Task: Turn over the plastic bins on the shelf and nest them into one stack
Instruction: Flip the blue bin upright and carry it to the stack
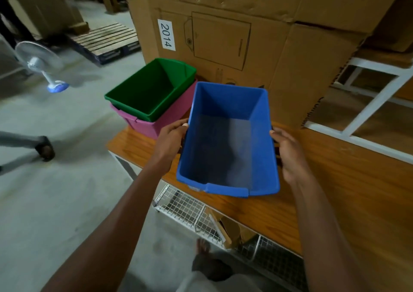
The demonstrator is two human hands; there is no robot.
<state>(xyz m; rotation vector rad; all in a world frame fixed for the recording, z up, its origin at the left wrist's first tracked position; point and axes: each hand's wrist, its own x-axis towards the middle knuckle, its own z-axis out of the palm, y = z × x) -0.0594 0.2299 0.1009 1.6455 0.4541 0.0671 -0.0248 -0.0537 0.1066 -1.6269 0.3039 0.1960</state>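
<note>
A blue plastic bin point(225, 144) is upright, open side up, over the wooden shelf top point(335, 180). My left hand point(172, 137) grips its left wall and my right hand point(288, 155) grips its right wall. To the left and behind, a green bin point(152, 88) sits nested inside a pink bin point(165, 117), both open side up, at the shelf's left end. The green bin is slightly askew in the pink one.
Large cardboard boxes point(223, 41) rise right behind the bins. A white metal frame point(375, 104) stands at the right. A wire basket point(190, 211) hangs under the shelf. On the concrete floor to the left are a white fan point(40, 61) and a wooden pallet point(105, 41).
</note>
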